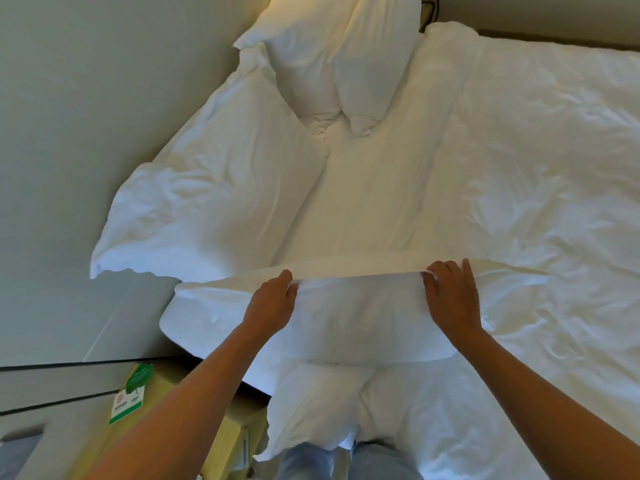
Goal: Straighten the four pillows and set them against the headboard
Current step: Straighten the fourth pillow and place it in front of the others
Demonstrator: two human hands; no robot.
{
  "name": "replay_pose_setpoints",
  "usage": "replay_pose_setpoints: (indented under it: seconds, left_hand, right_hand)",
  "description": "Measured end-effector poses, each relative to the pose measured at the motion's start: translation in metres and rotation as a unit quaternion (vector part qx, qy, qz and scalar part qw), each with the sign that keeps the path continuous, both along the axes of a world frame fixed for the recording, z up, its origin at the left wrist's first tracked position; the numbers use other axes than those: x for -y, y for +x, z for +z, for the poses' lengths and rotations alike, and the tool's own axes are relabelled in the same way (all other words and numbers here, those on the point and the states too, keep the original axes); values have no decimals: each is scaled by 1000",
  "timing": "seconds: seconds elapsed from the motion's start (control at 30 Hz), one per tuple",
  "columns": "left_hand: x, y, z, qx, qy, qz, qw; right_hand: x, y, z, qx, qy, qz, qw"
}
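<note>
Two hands pinch the upper edge of a white pillow point(346, 317) at the near side of the bed point(554, 168): the left hand point(273, 304) and the right hand point(452, 296) each closed on the fabric, pulling it taut between them. Three more pillows lie beyond, one point(207, 202) against the wall point(86, 98), two point(329, 64) leaning together farther up. A green card point(130, 393) rests on a nightstand point(221, 441) at lower left.

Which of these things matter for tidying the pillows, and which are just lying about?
For the job: held pillow; big pillow by the wall; two far pillows; left hand; right hand.
Lying about: duvet; green card; bedside cabinet.
</note>
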State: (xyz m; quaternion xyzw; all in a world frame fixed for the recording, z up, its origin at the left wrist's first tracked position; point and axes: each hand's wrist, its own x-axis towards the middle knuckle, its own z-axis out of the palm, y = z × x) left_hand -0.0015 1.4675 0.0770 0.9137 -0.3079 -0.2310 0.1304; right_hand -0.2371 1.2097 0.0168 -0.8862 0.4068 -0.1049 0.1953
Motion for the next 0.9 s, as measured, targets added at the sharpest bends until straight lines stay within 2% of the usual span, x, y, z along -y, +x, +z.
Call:
replay_pose_setpoints:
  seconds: [0.1, 0.27, 0.5, 0.73, 0.9]
  left_hand:
    - [6, 2, -5, 15, 17, 5, 1000]
    - [8, 3, 3, 54, 31, 60, 996]
    - [-5, 3, 35, 80, -54, 118, 988]
    - [-42, 0, 67, 120, -72, 152, 978]
    - [-65, 4, 84, 135, -97, 195, 967]
  right_hand:
    - [5, 7, 0, 70, 99, -17, 993]
    - [13, 16, 18, 105, 104, 23, 989]
    - [30, 46, 54, 116, 69, 69, 988]
    - [28, 104, 104, 181, 6, 119, 976]
    - [19, 156, 144, 188, -32, 155, 969]
